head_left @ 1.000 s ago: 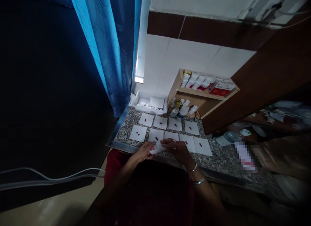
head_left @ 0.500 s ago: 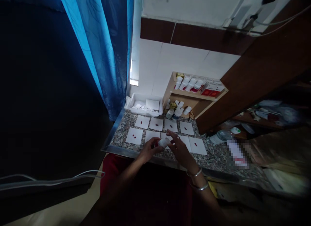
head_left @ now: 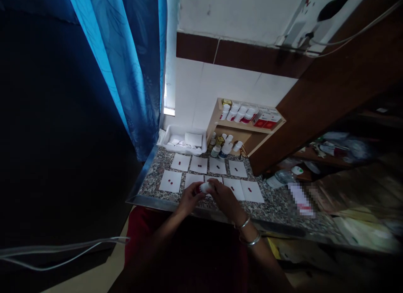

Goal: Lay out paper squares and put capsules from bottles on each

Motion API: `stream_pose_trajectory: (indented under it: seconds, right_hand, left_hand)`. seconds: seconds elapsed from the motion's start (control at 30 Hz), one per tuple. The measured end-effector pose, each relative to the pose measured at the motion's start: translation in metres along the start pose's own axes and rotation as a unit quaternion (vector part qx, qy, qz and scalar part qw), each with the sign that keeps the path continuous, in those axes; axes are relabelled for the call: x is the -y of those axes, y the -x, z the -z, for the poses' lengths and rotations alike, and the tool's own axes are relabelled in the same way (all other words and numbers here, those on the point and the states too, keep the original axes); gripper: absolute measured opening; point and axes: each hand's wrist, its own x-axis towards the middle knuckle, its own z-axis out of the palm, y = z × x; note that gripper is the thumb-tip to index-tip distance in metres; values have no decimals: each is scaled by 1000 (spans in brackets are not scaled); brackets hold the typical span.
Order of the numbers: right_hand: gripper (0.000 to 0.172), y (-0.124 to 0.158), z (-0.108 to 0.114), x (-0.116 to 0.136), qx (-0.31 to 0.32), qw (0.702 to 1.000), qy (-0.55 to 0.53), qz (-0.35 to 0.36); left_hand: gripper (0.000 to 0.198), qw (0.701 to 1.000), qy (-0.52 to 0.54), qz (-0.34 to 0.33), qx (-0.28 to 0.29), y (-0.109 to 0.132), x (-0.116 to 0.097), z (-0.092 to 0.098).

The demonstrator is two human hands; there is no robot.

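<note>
Far left there's a blue patterned curtain [head_left: 116, 62], with a length of clear tubing [head_left: 63, 251] running across the dark lower corner. Next along, a white plastic tray [head_left: 181, 147] full of folded paper bits sits at the back of a granite counter [head_left: 270, 207].

Nine white paper squares [head_left: 181, 162] are laid out in two rows on the counter, each with small red pills [head_left: 170, 181] on it. Right at the front edge, the left hand [head_left: 189, 199] has its fingers curled around a small white plastic bottle [head_left: 205, 187], which lies roughly sideways over the front row. The right hand [head_left: 223, 199] is closed on the other end, so both hands are gripping it. Two metal bangles [head_left: 248, 232] sit on the right wrist.

Behind that, a wooden shelf [head_left: 245, 133] holds white pill bottles and red-and-white boxes. Further right, there's a clear water bottle [head_left: 281, 178] and a blurred-out label [head_left: 300, 199].
</note>
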Motion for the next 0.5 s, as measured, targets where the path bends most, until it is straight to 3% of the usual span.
stream_pose_trajectory:
  seconds: [0.17,0.27,0.37,0.5]
  right_hand:
    - [25,-4,-10,-4,-32,999,8,-13]
    - [27,-12,0,-17,-48,996,38,-60]
    - [33,-32,23,-47,-88,970,143,-175]
    - [38,-68,46,-106,-119,917,232,-302]
  left_hand:
    - [38,998,-27,-42,-41,0,-1,-4]
    - [54,996,1,-82,-42,2,4,-8]
    - [64,995,4,-95,-44,5,13,-5]
    - [46,992,-24,-94,-78,10,30,9]
